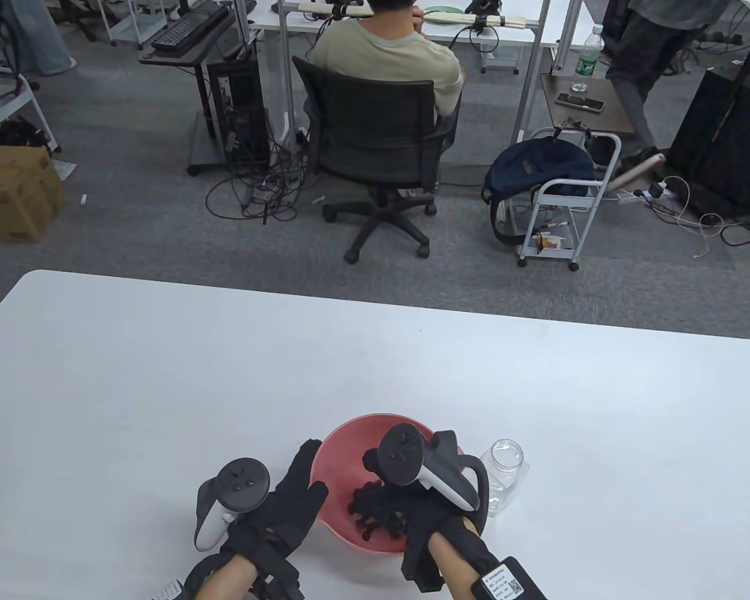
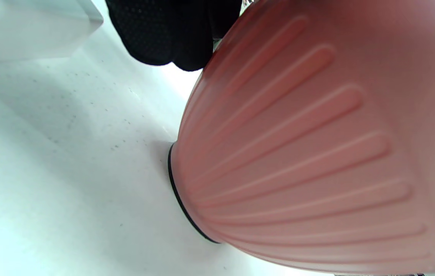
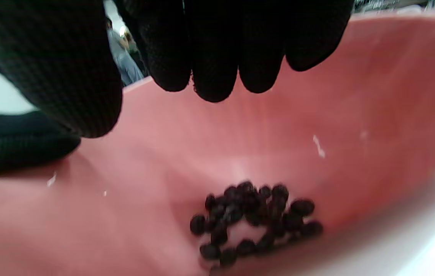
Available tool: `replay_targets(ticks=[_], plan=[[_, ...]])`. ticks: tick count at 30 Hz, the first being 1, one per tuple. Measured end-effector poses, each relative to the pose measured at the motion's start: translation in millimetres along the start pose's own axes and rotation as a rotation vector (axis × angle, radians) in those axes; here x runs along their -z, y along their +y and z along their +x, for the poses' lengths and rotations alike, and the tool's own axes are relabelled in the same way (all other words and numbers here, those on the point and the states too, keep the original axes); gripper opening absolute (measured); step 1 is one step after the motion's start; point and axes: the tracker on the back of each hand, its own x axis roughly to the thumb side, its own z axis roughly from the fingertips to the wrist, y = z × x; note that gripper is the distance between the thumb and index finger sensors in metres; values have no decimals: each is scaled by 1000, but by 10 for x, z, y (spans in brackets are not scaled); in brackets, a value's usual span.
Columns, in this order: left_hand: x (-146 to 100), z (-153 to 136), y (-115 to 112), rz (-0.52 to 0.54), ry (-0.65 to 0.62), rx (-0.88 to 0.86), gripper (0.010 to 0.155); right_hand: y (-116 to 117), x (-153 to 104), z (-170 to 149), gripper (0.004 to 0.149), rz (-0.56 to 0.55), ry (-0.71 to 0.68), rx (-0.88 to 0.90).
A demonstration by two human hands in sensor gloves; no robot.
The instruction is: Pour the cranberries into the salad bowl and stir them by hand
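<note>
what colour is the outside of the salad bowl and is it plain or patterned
Pinkish red, with raised ribs fanning up from the base of the salad bowl; the left wrist view shows it best.

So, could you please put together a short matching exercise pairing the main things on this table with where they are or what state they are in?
Things:
1. cranberries
2. glass jar
3. left hand
4. right hand

Places or states:
A. stands emptied on the table, right of the salad bowl
B. reaches down inside the bowl
C. lie in a dark heap at the bowl's bottom
D. rests against the bowl's outer wall

Pairs: 1-C, 2-A, 3-D, 4-B
</note>
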Motion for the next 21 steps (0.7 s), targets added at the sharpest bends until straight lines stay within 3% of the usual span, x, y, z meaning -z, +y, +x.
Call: replay_targets(ticks=[7,14,21], plan=[[-1,1,-2,-1,0,-2,72,206,181,39,72,142,-37,-24],[-7,-4,-6,-4,0,-13,72,375,283,4,71,247,-85,117],[0,-4,-8,-11,0,-16,72,603,369,-97,67,282,25,-83]])
